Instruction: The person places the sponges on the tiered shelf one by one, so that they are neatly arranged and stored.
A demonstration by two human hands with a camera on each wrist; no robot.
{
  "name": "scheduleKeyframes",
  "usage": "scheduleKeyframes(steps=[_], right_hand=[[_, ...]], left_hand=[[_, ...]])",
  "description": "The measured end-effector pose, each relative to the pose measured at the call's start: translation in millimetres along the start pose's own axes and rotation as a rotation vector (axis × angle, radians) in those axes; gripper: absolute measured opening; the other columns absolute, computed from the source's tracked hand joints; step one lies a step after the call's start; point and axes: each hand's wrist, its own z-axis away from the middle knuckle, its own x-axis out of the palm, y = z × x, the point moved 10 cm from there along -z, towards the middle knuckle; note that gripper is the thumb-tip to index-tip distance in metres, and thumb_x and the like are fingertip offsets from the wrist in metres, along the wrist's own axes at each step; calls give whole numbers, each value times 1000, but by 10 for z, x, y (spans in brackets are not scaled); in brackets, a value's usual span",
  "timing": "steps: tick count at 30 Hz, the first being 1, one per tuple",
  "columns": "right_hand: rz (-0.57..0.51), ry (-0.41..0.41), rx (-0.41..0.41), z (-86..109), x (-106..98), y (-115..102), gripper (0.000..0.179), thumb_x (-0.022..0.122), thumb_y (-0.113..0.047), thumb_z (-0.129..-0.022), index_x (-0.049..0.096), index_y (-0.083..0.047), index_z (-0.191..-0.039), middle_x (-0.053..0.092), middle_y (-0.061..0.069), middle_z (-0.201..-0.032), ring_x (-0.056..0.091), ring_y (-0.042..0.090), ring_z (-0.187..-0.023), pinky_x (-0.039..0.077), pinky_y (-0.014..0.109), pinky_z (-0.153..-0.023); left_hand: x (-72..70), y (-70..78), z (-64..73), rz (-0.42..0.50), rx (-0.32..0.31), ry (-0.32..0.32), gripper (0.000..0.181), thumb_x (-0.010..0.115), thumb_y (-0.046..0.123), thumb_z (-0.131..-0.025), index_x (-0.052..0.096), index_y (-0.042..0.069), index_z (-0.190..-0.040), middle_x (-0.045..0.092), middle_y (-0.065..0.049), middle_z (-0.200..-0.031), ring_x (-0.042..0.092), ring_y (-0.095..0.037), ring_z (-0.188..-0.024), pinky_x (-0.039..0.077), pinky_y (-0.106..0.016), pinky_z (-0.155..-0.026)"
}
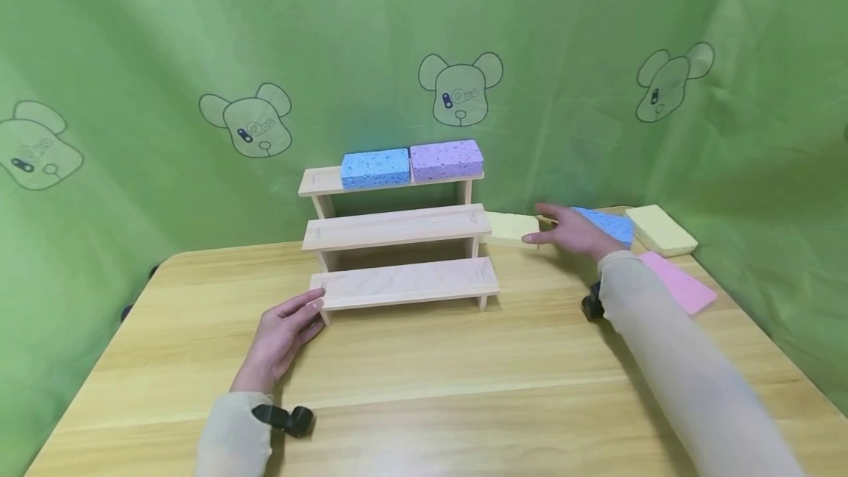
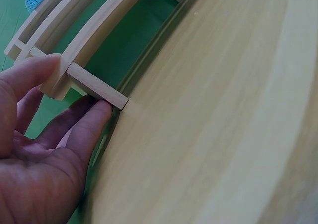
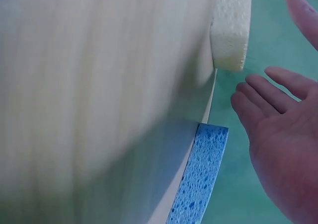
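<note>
A three-tier wooden display rack stands on the table. My left hand holds the left end of its lowest step; in the left wrist view, the thumb is on the step's end and a fingertip is against the leg. On the top tier, a speckled blue sponge and a purple sponge lie side by side. My right hand, fingers extended and holding nothing, is near a pale yellow sponge right of the rack. The right wrist view shows that sponge apart from the fingers.
Right of my hand lie another blue sponge, a second pale yellow sponge and a flat pink sponge. A green curtain with bear outlines hangs behind the wooden table.
</note>
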Motion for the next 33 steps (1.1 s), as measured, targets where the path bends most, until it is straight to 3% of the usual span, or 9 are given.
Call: scheduleKeyframes(steps=[9,19,33], right_hand=[[75,-20,8,-129,65,-21,95,74,-41,-87,25,11,-149,25,33,-152,21,49,-139,17,60,-116],[108,-50,20,-208,109,61,84,74,-23,-89,26,15,-146,27,37,-148,21,52,-137,17,61,-116],[43,-15,33,-84,38,118,81,74,-31,-88,34,8,-146,34,33,-146,29,49,-135,24,61,-114]], left_hand=[[23,7,-6,-4,5,-12,41,66,2,-94,55,-8,-132,48,-17,-142,62,-19,-112,52,-34,-98],[34,30,2,-14,13,-25,42,66,2,-93,55,-8,-132,48,-16,-143,61,-19,-112,51,-35,-98],[9,44,19,-22,13,-27,44,66,2,-93,53,-10,-133,47,-18,-144,61,-20,-112,51,-35,-98]])
